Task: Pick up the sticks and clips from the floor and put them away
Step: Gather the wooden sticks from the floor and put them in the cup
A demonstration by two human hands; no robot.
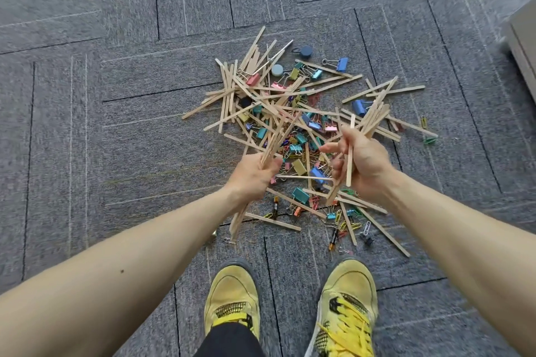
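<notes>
I have my left hand (255,175) and right hand (364,166) each clenched round a bundle of sticks (278,140), held lengthwise so more fit. Loose sticks and clips (300,194) lie heaped on the floor (130,124) mid-frame.

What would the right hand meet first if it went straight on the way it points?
Probably the clips and loose sticks piled just ahead. The right hand points toward their middle; its height above the floor is unclear, so this is a guess.
</notes>
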